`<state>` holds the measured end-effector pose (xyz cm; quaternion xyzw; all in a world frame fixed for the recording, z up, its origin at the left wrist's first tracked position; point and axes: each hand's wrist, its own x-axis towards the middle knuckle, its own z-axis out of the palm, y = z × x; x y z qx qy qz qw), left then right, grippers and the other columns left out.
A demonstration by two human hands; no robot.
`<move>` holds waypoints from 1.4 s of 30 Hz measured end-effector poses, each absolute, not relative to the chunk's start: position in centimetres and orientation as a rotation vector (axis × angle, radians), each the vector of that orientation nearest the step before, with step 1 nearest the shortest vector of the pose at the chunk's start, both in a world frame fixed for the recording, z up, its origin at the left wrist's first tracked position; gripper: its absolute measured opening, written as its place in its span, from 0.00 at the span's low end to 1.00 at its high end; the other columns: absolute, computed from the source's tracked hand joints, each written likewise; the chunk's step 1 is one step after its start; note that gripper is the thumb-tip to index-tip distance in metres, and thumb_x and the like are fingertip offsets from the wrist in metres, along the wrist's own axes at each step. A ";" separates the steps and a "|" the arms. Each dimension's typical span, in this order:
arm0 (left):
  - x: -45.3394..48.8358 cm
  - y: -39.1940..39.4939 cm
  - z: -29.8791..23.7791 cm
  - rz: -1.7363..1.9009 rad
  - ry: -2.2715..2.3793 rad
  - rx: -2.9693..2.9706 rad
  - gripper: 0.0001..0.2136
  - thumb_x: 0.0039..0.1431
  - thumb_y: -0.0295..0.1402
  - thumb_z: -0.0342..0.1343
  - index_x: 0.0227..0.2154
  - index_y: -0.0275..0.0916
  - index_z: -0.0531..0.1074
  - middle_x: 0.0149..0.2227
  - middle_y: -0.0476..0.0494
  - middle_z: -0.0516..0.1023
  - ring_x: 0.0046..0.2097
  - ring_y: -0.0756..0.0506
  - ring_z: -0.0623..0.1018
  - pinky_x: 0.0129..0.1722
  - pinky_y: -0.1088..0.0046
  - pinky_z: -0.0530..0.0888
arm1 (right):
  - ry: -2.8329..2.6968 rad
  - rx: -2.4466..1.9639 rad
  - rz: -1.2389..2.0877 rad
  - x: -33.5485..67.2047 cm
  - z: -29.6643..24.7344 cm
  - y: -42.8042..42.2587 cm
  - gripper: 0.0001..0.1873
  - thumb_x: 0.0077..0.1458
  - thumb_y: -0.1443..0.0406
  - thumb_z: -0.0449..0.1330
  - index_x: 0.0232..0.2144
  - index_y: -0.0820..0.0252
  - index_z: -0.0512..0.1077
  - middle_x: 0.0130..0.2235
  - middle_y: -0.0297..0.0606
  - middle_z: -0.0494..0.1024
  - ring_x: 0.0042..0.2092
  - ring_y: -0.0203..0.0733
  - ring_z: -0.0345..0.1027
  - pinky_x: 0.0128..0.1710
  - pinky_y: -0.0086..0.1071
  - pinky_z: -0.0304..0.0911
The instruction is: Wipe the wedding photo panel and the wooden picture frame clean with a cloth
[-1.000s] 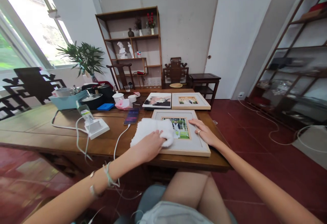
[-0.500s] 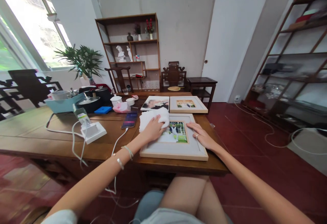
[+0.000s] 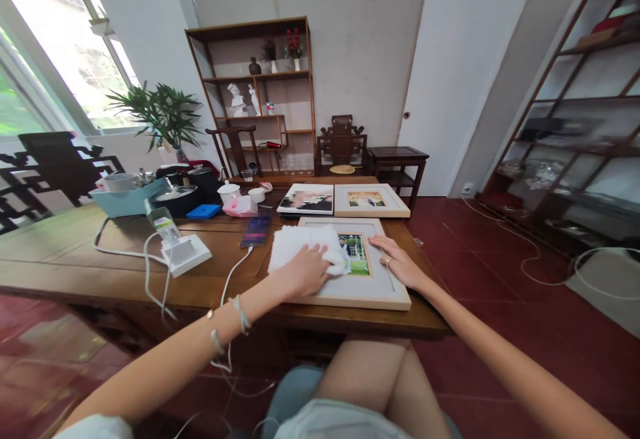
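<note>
A light wooden picture frame (image 3: 376, 292) with a grey mat and a photo lies flat near the front edge of the wooden table (image 3: 75, 252). My left hand (image 3: 303, 271) presses a white cloth (image 3: 295, 242) onto the frame's left half, fingers curled over the cloth. On the frame's right side rests my right hand (image 3: 400, 264), flat with fingers stretched out, a ring on one finger. The cloth hides the photo's left part.
Two more framed pictures (image 3: 370, 200) lie behind it. A phone (image 3: 256, 231) with a white cable, a white charger stand (image 3: 183, 251), a pink pouch (image 3: 240, 206), cups, pots and a blue tray (image 3: 127, 195) sit to the left. Chairs, shelves and a door stand behind.
My left hand with the cloth moved up over the frame's top left, then came back down toward the middle left. My right hand stayed flat on the frame.
</note>
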<state>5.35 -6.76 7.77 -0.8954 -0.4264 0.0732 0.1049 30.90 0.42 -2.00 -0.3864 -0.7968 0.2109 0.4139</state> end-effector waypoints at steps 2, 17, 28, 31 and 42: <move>5.5 -9.8 8.7 0.251 -1.243 -2.644 0.15 0.61 0.34 0.43 0.39 0.34 0.73 0.51 0.30 0.71 0.50 0.36 0.72 0.48 0.57 0.67 | -1.996 -0.968 0.526 30.8 -2.0 0.4 0.30 0.41 0.71 0.49 0.49 0.56 0.69 0.54 0.41 0.67 0.59 0.49 0.53 0.59 0.51 0.44; 7.1 -7.4 7.0 0.162 -1.458 -2.636 0.18 0.62 0.38 0.42 0.48 0.36 0.69 0.61 0.31 0.56 0.61 0.33 0.57 0.55 0.51 0.57 | -2.018 -0.924 0.524 31.1 -2.2 0.5 0.29 0.41 0.71 0.49 0.49 0.56 0.69 0.54 0.40 0.68 0.60 0.49 0.51 0.59 0.51 0.45; 7.2 1.8 6.5 0.073 -1.503 -2.539 0.18 0.63 0.34 0.40 0.53 0.37 0.63 0.64 0.33 0.50 0.64 0.35 0.50 0.58 0.51 0.51 | -1.995 -0.949 0.504 30.9 -1.8 0.3 0.30 0.40 0.72 0.50 0.49 0.57 0.69 0.55 0.41 0.67 0.59 0.49 0.53 0.59 0.49 0.47; 7.6 1.0 7.1 0.156 -1.472 -2.582 0.17 0.63 0.32 0.40 0.51 0.38 0.65 0.63 0.34 0.53 0.63 0.35 0.54 0.56 0.50 0.54 | -1.993 -0.959 0.506 31.0 -1.6 0.3 0.30 0.40 0.72 0.50 0.49 0.55 0.69 0.54 0.40 0.68 0.58 0.48 0.55 0.59 0.49 0.46; 9.4 -11.4 12.1 0.518 -1.239 -2.786 0.18 0.62 0.34 0.39 0.40 0.32 0.73 0.43 0.28 0.76 0.42 0.36 0.77 0.39 0.62 0.72 | -2.018 -0.946 0.484 30.9 -1.7 0.3 0.29 0.42 0.71 0.51 0.50 0.57 0.68 0.55 0.42 0.67 0.59 0.49 0.52 0.59 0.51 0.45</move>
